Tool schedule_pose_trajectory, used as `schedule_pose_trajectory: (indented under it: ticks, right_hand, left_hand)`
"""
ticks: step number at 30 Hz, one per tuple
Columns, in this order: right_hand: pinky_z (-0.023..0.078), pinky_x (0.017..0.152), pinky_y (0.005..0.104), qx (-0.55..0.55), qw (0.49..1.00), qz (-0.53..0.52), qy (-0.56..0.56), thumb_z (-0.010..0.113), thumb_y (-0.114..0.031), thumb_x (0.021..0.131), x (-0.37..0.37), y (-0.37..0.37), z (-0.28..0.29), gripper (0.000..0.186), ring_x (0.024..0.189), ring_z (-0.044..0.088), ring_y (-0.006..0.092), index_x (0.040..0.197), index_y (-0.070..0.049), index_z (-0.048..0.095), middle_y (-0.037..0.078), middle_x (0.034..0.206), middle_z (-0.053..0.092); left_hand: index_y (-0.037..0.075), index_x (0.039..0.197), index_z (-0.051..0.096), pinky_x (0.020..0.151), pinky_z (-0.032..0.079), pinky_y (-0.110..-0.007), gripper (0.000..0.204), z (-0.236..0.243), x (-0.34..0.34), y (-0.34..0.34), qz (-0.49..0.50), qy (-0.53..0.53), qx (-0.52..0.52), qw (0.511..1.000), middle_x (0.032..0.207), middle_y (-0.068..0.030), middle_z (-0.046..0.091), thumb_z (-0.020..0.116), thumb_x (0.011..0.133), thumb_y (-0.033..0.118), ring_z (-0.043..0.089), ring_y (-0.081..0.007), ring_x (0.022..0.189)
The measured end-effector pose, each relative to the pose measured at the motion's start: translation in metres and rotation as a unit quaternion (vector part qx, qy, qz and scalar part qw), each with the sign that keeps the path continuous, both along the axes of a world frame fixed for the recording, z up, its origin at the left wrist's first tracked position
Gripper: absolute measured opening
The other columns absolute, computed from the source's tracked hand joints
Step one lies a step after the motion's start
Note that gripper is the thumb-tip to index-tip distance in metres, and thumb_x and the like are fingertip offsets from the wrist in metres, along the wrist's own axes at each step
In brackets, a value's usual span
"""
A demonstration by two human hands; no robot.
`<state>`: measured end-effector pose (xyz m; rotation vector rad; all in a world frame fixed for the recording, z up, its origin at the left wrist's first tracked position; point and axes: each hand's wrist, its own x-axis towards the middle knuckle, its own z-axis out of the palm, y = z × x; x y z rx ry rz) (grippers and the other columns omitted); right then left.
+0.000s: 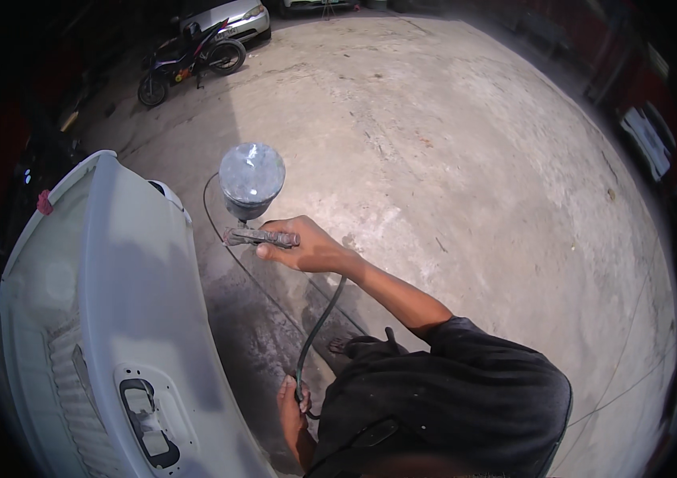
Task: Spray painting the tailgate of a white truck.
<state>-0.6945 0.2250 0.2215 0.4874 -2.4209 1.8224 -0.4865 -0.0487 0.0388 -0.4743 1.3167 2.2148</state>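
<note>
My right hand (308,245) is closed round the grip of a spray gun (252,237). A round, paint-stained grey cup (252,175) sits on top of the gun. Lower down, my left hand (294,398) is closed round a dark green air hose (316,331), close to my body. The hose runs up toward my right wrist. To the left of the gun, apart from it, stands a pale grey-white car body panel (147,279) with a cut-out recess (149,422) in its lower part. The gun's trigger is hidden by my fingers.
A thin dark line (263,291) loops behind the gun and across the concrete floor (450,159). A motorcycle (191,64) and a silver car (231,16) stand at the back left. A pink rag (44,202) hangs on the panel's far edge. A white panel (647,143) lies at right.
</note>
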Motion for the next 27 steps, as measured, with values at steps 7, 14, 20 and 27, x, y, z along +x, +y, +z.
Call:
schedule_pose_trajectory:
  ticks: [7,14,20,27]
  right_hand:
    - [0.045,0.066,0.0380,-0.002,1.000,-0.002,0.006,0.069,-0.048,0.092,0.005,0.002,-0.003,0.047,0.070,0.056,0.0210,0.098,-0.001,0.071,0.011,0.072,0.061]
    - [0.045,0.065,0.0381,-0.002,1.000,0.013,0.020,0.069,-0.049,0.092,0.007,-0.002,-0.005,0.049,0.068,0.056,0.0210,0.098,-0.001,0.072,0.012,0.070,0.061]
    - [0.044,0.063,0.0376,0.000,0.999,0.024,0.027,0.069,-0.051,0.092,0.008,-0.007,-0.006,0.051,0.066,0.054,0.0197,0.095,0.000,0.071,0.010,0.068,0.058]
    - [0.044,0.064,0.0376,-0.021,0.998,0.043,0.041,0.069,-0.051,0.093,0.006,-0.022,-0.006,0.051,0.067,0.053,0.0190,0.096,0.000,0.069,0.010,0.067,0.055]
  left_hand:
    - [0.012,0.105,0.058,0.037,0.028,-0.020,0.021,-0.001,0.003,0.004,0.000,-0.005,-0.009,1.000,0.069,-0.0010,0.058,0.056,0.106,0.033,0.039,-0.0041,0.042]
    - [0.012,0.102,0.056,0.037,0.028,-0.020,0.021,0.001,0.006,0.004,-0.002,0.004,-0.004,1.000,0.068,-0.0006,0.058,0.055,0.106,0.033,0.039,-0.0040,0.042]
    - [0.012,0.100,0.055,0.037,0.028,-0.020,0.021,0.006,0.008,0.002,-0.007,0.015,-0.008,1.000,0.068,-0.0003,0.057,0.054,0.106,0.032,0.039,-0.0039,0.042]
    - [0.008,0.111,0.058,0.038,0.028,-0.020,0.024,0.004,0.018,-0.001,0.027,0.004,-0.029,0.999,0.068,-0.0010,0.056,0.054,0.106,0.032,0.039,-0.0041,0.042]
